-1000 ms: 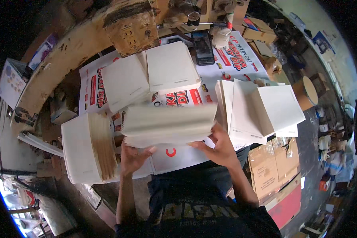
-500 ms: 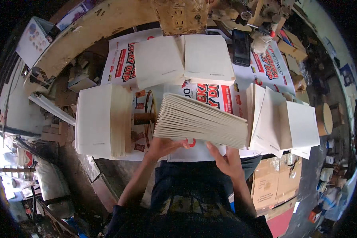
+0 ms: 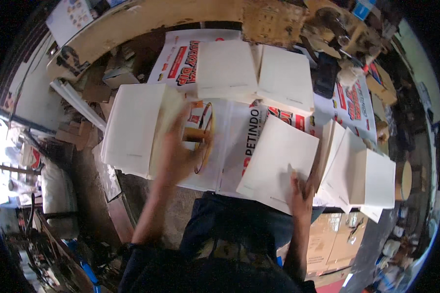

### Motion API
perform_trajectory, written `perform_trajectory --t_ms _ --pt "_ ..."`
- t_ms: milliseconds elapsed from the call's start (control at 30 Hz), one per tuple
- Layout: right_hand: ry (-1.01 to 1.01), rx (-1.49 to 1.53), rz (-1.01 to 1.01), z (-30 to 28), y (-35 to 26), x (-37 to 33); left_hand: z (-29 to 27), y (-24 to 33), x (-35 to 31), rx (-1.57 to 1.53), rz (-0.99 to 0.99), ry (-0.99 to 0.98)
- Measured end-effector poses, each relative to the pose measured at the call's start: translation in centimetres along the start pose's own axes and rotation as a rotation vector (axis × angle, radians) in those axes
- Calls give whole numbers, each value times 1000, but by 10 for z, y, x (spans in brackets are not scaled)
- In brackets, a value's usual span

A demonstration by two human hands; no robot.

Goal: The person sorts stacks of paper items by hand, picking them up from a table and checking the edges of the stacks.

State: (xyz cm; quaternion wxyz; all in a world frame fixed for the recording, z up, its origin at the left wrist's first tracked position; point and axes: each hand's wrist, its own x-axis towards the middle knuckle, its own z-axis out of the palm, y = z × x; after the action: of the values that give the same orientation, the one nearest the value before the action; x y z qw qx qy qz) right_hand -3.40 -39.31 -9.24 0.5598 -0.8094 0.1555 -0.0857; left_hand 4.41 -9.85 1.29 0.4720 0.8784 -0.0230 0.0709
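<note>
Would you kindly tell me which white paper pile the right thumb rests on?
The slanted pile, right of centre near the front edge; the right hand has its thumb on it alone.

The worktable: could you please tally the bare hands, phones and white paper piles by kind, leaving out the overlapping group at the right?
Bare hands, left hand (blurred) and right hand: 2
Dark phone: 1
White piles, back left, back right, far left and at the right hand: 4
Total: 7
</note>
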Motion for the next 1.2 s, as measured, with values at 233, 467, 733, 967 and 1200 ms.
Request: perform_trajectory --t_ms 233,467,733,967,1200 --pt "55 -418 -310 1 -6 24 -200 -148 23 458 -221 64" --pt "82 112 -104 -11 -34 5 -193 -167 19 474 -396 73" --pt "-236 401 249 7 -26 -17 -194 -174 22 333 -380 22" --pt "-144 649 215 10 -57 -10 -190 -157 21 272 -384 53" --pt "43 1089 78 68 -106 81 -184 -175 26 164 -325 73"
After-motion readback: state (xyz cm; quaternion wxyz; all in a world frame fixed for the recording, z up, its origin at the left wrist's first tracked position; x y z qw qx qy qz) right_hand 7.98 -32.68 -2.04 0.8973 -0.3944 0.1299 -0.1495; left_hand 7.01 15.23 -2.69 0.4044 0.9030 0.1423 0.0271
